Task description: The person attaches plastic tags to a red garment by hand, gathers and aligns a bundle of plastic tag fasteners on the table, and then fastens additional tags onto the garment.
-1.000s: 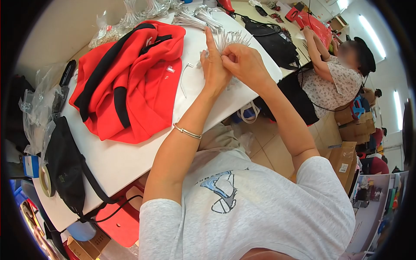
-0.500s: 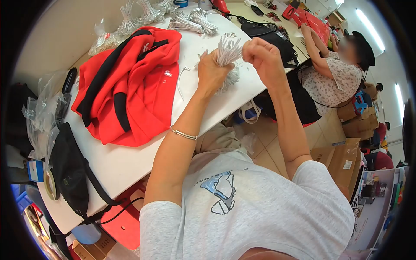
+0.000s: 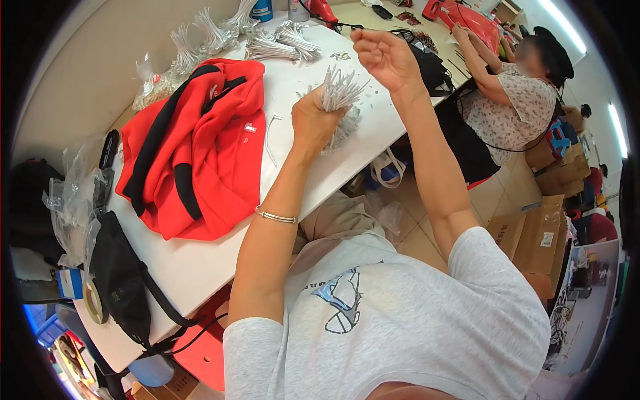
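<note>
My left hand is closed around a bundle of thin white cords, their loose ends fanning out above the fist. More white strands show just beyond that hand, over the table. My right hand is raised up and to the right of the bundle, apart from it. Its fingers are curled in, and whatever may be between them is too small to make out. A single thin white cord lies on the table left of my left hand. Small bits are scattered below my right hand.
A red and black garment covers much of the white table. Tied cord bundles lie at the back. A black pouch and tape roll sit near the left edge. A co-worker sits at the right.
My right hand has moved up and away from the bundle, its fist loosening a little. The left hand still grips the cords, lower and slightly left in view. The camera view has shifted slightly.
</note>
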A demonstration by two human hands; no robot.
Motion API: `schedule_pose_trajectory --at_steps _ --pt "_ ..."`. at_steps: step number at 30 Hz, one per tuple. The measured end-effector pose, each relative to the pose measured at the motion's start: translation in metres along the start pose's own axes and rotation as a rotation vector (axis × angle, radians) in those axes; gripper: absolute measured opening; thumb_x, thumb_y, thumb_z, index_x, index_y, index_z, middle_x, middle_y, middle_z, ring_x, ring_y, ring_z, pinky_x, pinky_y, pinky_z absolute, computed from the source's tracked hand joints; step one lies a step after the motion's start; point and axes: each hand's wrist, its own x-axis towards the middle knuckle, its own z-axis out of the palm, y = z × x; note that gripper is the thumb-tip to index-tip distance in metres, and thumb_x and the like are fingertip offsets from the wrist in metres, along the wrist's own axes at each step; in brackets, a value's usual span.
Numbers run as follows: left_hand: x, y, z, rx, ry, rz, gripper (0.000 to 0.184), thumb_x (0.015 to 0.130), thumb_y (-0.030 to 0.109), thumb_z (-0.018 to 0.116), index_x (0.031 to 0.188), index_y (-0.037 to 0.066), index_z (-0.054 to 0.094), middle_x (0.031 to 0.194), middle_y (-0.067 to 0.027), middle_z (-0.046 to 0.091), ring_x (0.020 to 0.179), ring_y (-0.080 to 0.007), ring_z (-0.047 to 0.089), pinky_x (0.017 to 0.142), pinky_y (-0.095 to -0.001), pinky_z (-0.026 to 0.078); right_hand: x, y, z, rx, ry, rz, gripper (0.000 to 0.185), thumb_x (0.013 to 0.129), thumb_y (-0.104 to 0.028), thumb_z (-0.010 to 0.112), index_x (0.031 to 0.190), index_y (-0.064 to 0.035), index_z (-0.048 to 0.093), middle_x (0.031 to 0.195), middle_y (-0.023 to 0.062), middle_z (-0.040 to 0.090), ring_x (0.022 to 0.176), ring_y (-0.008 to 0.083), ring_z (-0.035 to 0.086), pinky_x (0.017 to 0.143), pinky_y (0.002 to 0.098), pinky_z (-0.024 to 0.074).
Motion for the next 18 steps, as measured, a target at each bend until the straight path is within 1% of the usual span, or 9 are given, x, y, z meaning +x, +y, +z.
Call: schedule_pose_trajectory --at_steps 2,3,5,6,10,11,15,16,18 --pt "0.003 0.000 -0.001 -0.029 0.021 0.005 0.022 0.074 0.005 0.079 0.095 0.004 0.073 0.080 -0.0034 0.072 0.066 -0.0123 0.060 0.064 -0.0248 0.048 -0.028 0.011 0.016 -0.238 0.279 -0.072 0.017 0.087 0.000 0.063 0.075 -0.0059 0.052 0.083 0.0054 0.056 0.063 0.0058 0.041 0.049 0.0182 0.0314" --pt "0.002 -0.003 -0.001 -0.060 0.040 0.004 0.022 0.074 0.006 0.079 0.095 0.004 0.073 0.080 -0.0041 0.072 0.065 -0.0130 0.060 0.063 -0.0255 0.049 -0.038 0.014 0.011 -0.235 0.276 -0.070 0.017 0.087 0.000 0.063 0.075 -0.0059 0.052 0.083 0.0054 0.056 0.063 0.0058 0.041 0.049 0.0182 0.0314" --pt "0.000 -0.008 0.000 -0.121 0.066 -0.002 0.022 0.075 0.007 0.079 0.095 0.003 0.072 0.078 -0.0055 0.072 0.064 -0.0144 0.060 0.063 -0.0270 0.049 -0.061 0.021 -0.014 -0.496 0.270 -0.078 0.025 0.087 -0.006 0.068 0.070 -0.0096 0.050 0.073 0.0028 0.054 0.058 0.0047 0.040 0.046 0.0185 0.0301" --pt "0.000 -0.011 0.001 -0.117 0.059 -0.004 0.022 0.075 0.007 0.079 0.095 0.003 0.072 0.078 -0.0055 0.072 0.064 -0.0144 0.060 0.063 -0.0270 0.049 -0.067 0.028 -0.017 -0.490 0.275 -0.080 0.025 0.087 -0.006 0.068 0.070 -0.0096 0.050 0.073 0.0028 0.054 0.058 0.0047 0.040 0.046 0.0185 0.0301" --pt "0.003 -0.019 0.005 -0.290 0.110 -0.004 0.020 0.075 0.005 0.079 0.093 -0.001 0.071 0.077 -0.0063 0.072 0.064 -0.0154 0.061 0.065 -0.0277 0.051 -0.084 0.053 -0.019 -0.956 0.673 -0.599 0.036 0.087 -0.018 0.073 0.062 -0.0086 0.049 0.061 -0.0003 0.050 0.050 0.0080 0.035 0.046 0.0188 0.0290" --pt "0.002 -0.019 0.006 -0.283 0.095 -0.005 0.020 0.075 0.005 0.079 0.093 -0.001 0.071 0.077 -0.0063 0.072 0.064 -0.0154 0.061 0.065 -0.0277 0.051 -0.083 0.057 -0.017 -0.946 0.687 -0.602 0.036 0.087 -0.018 0.073 0.062 -0.0086 0.049 0.061 -0.0003 0.050 0.050 0.0080 0.035 0.046 0.0188 0.0290" --pt "0.000 -0.016 0.002 -0.217 0.109 -0.041 0.024 0.074 0.004 0.080 0.095 -0.001 0.068 0.084 -0.0065 0.070 0.070 -0.0162 0.062 0.069 -0.0275 0.052 -0.066 0.068 -0.001 -0.646 0.890 -0.522 0.046 0.094 -0.032 0.070 0.059 -0.0139 0.047 0.055 -0.0023 0.045 0.044 0.0053 0.036 0.040 0.0208 0.0266" --pt "0.000 -0.015 0.002 -0.208 0.102 -0.036 0.024 0.074 0.004 0.080 0.095 -0.001 0.068 0.084 -0.0065 0.070 0.070 -0.0162 0.062 0.069 -0.0275 0.052 -0.065 0.066 -0.003 -0.634 0.894 -0.527 0.046 0.094 -0.032 0.070 0.059 -0.0139 0.047 0.055 -0.0023 0.045 0.044 0.0053 0.036 0.040 0.0208 0.0266" --pt "-0.003 -0.014 0.004 -0.206 0.166 -0.022 0.028 0.074 0.004 0.081 0.097 -0.001 0.067 0.089 -0.0072 0.068 0.074 -0.0171 0.063 0.071 -0.0277 0.052 -0.065 0.060 -0.012 -0.327 0.816 -0.353 0.049 0.095 -0.041 0.066 0.059 -0.0093 0.052 0.056 0.0010 0.051 0.047 0.0095 0.046 0.043 0.0209 0.0342"
